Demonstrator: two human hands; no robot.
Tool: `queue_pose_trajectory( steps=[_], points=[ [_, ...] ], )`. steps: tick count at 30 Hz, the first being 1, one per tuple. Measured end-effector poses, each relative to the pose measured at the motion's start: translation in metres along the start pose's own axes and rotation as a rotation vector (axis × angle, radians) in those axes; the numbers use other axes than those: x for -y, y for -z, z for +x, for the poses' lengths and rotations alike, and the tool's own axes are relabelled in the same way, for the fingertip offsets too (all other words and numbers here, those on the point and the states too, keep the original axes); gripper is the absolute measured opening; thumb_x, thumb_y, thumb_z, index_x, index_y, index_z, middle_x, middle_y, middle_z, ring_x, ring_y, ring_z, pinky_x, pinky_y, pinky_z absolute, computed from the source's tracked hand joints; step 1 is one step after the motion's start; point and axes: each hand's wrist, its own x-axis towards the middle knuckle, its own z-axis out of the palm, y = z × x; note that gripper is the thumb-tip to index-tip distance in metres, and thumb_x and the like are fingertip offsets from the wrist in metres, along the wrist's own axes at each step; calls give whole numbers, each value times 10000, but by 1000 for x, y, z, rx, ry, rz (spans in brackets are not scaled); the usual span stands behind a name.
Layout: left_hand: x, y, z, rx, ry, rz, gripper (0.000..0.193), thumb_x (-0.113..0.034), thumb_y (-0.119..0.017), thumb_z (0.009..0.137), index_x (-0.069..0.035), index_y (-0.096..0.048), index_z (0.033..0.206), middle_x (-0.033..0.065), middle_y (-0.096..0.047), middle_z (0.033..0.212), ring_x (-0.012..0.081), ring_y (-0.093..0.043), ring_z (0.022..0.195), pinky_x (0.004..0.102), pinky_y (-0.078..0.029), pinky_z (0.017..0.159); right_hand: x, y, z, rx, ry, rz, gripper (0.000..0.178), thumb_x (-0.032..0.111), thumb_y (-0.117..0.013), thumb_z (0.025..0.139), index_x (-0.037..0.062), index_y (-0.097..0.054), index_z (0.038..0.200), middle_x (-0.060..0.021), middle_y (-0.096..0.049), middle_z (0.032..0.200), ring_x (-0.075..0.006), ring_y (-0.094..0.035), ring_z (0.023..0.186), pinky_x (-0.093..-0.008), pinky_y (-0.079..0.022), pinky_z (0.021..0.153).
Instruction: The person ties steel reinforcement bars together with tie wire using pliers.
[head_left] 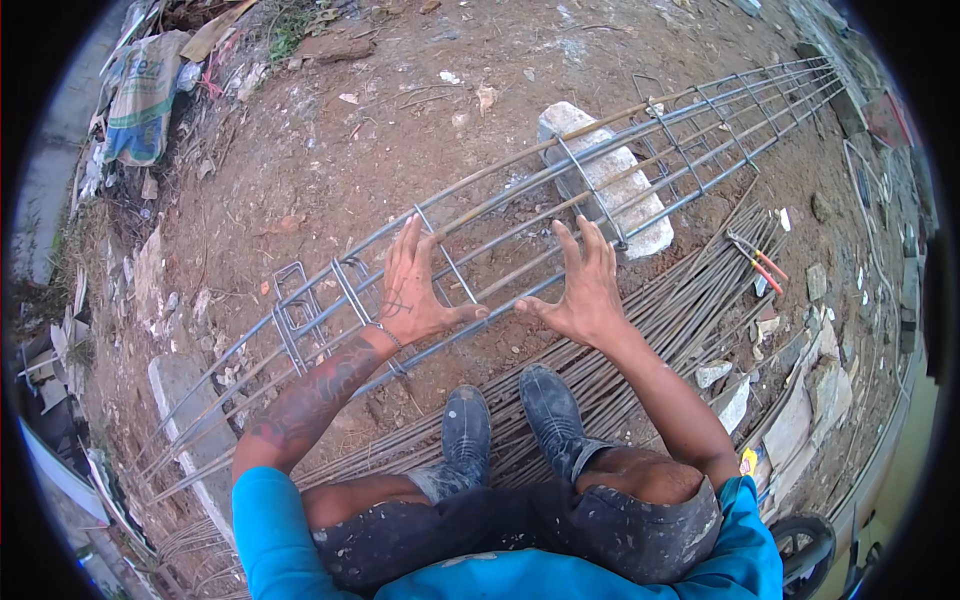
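My left hand (413, 295) is spread, fingers pointing away from me, over a long rebar cage (506, 307). My right hand (588, 292) faces it palm inward, fingers also apart and holding nothing. Whether either hand touches the bars I cannot tell. Between the hands, the cage's long steel bars run diagonally from lower left to upper right. A square stirrup (455, 265) crosses them just beside my left fingers, and another stirrup (583, 170) stands beyond my right fingertips. Several loose-looking stirrups (296, 312) are bunched left of my left wrist.
Under the cage lie a pale concrete block (652, 236) and, at lower left, a grey slab (180, 385). A bundle of thin rods (690, 315) stretches behind my boots (466, 432). Red-handled pincers (765, 272) rest on it. Rubble and a torn sack (143, 95) edge the dirt.
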Motion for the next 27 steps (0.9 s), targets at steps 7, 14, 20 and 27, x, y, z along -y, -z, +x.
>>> queue_pose_trajectory(
  steps=[7,14,20,27],
  points=[
    [50,19,44,138,92,-124,1271,-724,-769,495,16,-287,1409,269,-357,1380,432,-328,1302,501,-247,1103,-1,4,4,-6,-16,-73,1141,711,-698,626,127,-182,1459,-259,-176,1444,-451,-96,1390,-636,-115,1105],
    [35,28,50,263,83,-9,1283,-680,-794,502,57,-266,1411,297,-372,1382,426,-378,1289,468,-316,1085,50,-22,-30,-85,457,151,779,512,-759,687,58,-483,1257,-185,-468,1219,-369,-426,1172,-551,-334,972],
    [36,28,49,281,235,-13,1254,-678,-799,492,69,-328,1383,296,-412,1356,415,-396,1282,456,-328,1081,56,-43,-16,-161,400,382,199,141,-724,762,47,-615,899,-83,-576,747,-275,-565,714,-398,-457,637],
    [28,26,56,195,208,-74,1217,-655,-822,463,81,-398,1334,287,-476,1292,403,-453,1231,444,-369,1045,55,-48,-19,-253,442,342,160,101,-719,757,56,-566,773,-78,-562,691,-260,-562,644,-375,-469,550]
  ],
)
